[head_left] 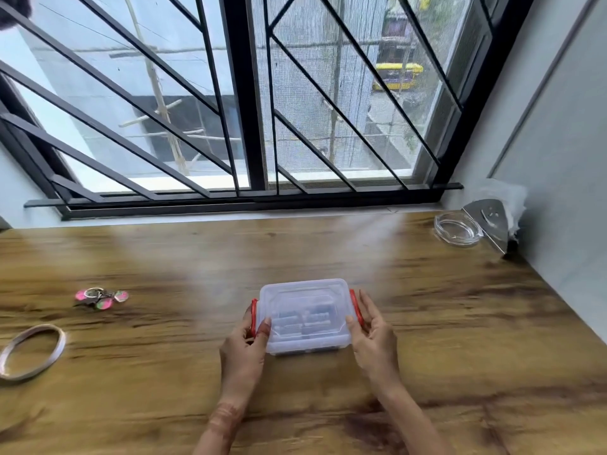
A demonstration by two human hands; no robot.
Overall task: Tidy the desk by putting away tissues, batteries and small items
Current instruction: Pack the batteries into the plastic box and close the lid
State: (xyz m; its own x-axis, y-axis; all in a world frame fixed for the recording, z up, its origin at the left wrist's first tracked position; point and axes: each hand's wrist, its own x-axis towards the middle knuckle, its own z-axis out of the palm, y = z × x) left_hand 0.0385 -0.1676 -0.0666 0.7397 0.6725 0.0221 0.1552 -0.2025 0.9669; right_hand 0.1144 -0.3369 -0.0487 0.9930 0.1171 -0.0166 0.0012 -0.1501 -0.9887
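A small clear plastic box [303, 300] with its lid on and red side clips sits on the wooden desk [460, 323] in front of me. Blurred bluish items, possibly batteries, show through the lid. My left hand [244, 348] grips the box's left end, thumb on the lid near the red clip. My right hand [372, 336] holds the right end, fingers along the other red clip. A keyring with pink and green charms [101, 297] lies at the left. A pale ribbon loop [31, 351] lies near the left edge.
A glass ashtray [456, 228] and a shiny metal triangular holder with white tissue or plastic behind it [489, 221] stand in the far right corner against the wall. A barred window runs along the desk's far side.
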